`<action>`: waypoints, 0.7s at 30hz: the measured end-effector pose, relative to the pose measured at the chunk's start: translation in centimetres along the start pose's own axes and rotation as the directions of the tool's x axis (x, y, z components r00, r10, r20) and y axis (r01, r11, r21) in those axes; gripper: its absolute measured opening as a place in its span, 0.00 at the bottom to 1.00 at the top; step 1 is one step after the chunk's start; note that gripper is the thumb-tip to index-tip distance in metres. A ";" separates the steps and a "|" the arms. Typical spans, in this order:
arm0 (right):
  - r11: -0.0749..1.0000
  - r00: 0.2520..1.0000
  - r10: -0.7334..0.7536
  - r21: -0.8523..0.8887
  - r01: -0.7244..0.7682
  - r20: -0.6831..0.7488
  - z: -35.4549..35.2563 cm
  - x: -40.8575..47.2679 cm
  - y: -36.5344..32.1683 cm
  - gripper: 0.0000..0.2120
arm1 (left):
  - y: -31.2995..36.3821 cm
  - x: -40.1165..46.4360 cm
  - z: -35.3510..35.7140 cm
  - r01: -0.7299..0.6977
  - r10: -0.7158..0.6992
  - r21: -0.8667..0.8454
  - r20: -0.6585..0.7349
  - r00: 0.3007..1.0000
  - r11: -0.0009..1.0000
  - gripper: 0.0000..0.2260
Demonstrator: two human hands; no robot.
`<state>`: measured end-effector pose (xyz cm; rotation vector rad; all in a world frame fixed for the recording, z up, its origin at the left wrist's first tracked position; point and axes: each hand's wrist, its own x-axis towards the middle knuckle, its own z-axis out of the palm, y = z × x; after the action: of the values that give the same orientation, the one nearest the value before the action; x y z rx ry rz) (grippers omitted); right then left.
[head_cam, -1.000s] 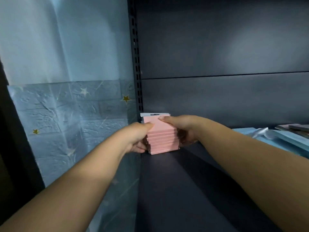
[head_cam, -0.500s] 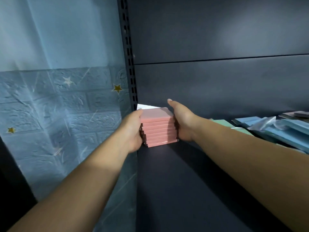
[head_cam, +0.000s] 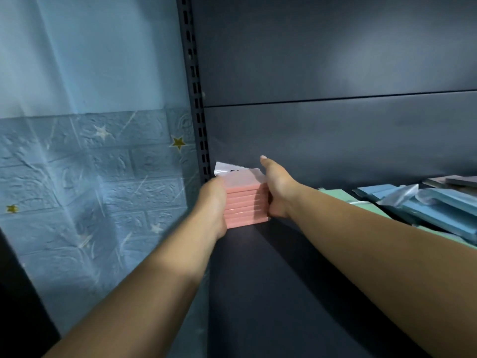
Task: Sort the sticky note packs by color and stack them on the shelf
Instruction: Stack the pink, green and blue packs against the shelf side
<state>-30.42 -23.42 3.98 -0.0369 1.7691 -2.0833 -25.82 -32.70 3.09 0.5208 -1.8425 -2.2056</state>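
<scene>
Pink sticky note pack stack point(head_cam: 245, 205), several flat plastic-wrapped packs, sits in the dark grey metal shelf point(head_cam: 271, 293) back-left corner, long edges running 9 to 3 o'clock. Left hand point(head_cam: 213, 202) presses its 9 o'clock side, fingers hidden; right hand point(head_cam: 277, 188) presses 3 o'clock, thumb straight. Loose blue and green packs point(head_cam: 426, 208) lie further toward 3 o'clock, nearer the right hand.

Both bare forearms reach forward, away from the camera, and come closer together toward the hands. The left hand point(head_cam: 213, 202) stands on its edge with the palm facing right. The right hand point(head_cam: 277, 188) stands opposite it, palm facing left, thumb pointing up. The fingers of both hands are mostly hidden.
</scene>
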 end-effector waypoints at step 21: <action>0.988 0.997 0.023 -0.153 -0.035 -0.075 0.8 1.8 -0.5 0.12 | 0.1 1.2 -0.1 0.040 -0.044 -0.030 -0.115 0.992 0.999 0.13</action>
<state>-31.99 -24.67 4.24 0.0217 1.9601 -1.9461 -26.90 -33.33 3.03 0.6733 -1.7561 -2.1744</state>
